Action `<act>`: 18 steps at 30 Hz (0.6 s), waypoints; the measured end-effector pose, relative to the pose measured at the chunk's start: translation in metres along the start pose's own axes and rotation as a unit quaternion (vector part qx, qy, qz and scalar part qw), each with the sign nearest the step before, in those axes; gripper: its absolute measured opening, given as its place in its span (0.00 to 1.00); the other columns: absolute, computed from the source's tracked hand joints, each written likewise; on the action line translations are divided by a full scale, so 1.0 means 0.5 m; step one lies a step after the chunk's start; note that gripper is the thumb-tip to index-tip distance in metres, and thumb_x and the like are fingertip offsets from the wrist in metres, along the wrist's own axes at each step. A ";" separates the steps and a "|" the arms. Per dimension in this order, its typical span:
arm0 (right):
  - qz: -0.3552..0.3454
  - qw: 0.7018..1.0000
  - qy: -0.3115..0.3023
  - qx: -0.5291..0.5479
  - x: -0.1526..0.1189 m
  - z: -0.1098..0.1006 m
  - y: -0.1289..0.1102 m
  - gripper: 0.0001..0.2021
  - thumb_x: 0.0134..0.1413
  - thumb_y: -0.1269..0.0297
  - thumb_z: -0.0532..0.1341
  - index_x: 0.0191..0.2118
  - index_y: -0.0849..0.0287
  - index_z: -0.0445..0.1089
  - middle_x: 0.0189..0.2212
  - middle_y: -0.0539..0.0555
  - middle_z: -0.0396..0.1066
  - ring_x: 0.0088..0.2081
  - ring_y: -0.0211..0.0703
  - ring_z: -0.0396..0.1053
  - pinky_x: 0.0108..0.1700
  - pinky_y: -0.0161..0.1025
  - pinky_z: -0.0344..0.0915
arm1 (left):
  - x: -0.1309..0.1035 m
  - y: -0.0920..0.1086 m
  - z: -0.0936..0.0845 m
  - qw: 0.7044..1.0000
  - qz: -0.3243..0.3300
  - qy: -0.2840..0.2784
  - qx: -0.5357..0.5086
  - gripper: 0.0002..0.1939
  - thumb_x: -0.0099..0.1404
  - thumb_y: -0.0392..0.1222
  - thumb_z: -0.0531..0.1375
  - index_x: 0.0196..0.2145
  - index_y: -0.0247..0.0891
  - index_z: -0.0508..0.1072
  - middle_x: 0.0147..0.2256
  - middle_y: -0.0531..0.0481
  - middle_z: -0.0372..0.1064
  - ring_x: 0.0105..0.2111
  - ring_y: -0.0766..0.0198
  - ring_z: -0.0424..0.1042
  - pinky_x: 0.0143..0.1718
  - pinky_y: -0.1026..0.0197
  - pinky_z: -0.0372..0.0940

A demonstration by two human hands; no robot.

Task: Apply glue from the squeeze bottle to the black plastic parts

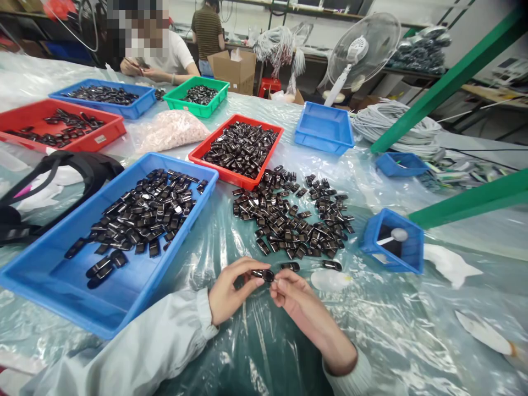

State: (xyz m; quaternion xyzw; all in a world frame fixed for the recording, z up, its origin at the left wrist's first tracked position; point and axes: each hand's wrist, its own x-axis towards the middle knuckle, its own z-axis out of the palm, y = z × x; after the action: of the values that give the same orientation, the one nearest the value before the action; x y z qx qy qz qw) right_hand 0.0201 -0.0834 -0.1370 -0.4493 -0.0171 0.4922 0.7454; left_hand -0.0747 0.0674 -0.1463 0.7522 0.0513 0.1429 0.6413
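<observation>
My left hand (233, 289) pinches a small glossy black part (263, 275) between thumb and fingers, above the plastic-covered table (264, 341). At the part's right end, the fingertips of my right hand (292, 297) are pressed together; whatever they hold there is too small to make out. Just beyond my hands lies a loose heap of similar black parts (292, 220), with two single ones nearer, one of them (331, 265) beside a whitish oval patch (330, 280). A large blue tray (103, 313) holding more black parts stands to the left.
Behind the heap is a red tray (264, 175) full of parts. Farther back are a green tray (218, 94), a bag of pinkish pieces (173, 129) and a blue bin (324, 129). Right: a small blue bin (404, 264) and green bars (470, 201). A person (179, 55) sits opposite.
</observation>
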 end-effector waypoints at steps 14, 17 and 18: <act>0.001 1.000 -0.024 0.009 -0.003 -0.005 0.005 0.14 0.40 0.61 0.75 0.28 0.58 0.71 0.20 0.46 0.65 0.24 0.34 0.63 0.26 0.29 0.60 | -0.002 0.002 -0.003 1.000 0.017 -0.022 0.002 0.12 0.67 0.40 0.57 0.47 0.40 0.74 0.42 0.43 0.70 0.40 0.59 0.69 0.36 0.60 0.66; -0.005 0.999 -0.038 0.004 -0.004 -0.006 0.006 0.13 0.42 0.61 0.74 0.30 0.57 0.71 0.22 0.46 0.66 0.24 0.33 0.63 0.28 0.29 0.60 | -0.002 0.005 -0.004 0.999 0.022 -0.027 -0.004 0.12 0.67 0.42 0.57 0.47 0.40 0.74 0.41 0.43 0.71 0.41 0.58 0.70 0.37 0.60 0.66; -0.007 0.999 -0.043 0.002 -0.005 -0.005 0.006 0.13 0.43 0.61 0.74 0.31 0.57 0.70 0.23 0.46 0.67 0.25 0.33 0.64 0.28 0.29 0.60 | -0.002 0.006 -0.004 0.999 0.023 -0.028 -0.007 0.12 0.68 0.43 0.57 0.47 0.39 0.74 0.41 0.43 0.71 0.41 0.58 0.70 0.37 0.60 0.66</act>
State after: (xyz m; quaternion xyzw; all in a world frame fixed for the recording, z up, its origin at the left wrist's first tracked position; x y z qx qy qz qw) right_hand 0.0180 -0.0866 -0.1397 -0.4258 -0.0515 0.5058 0.7485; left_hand -0.0765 0.0686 -0.1430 0.7526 0.0146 0.1369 0.6439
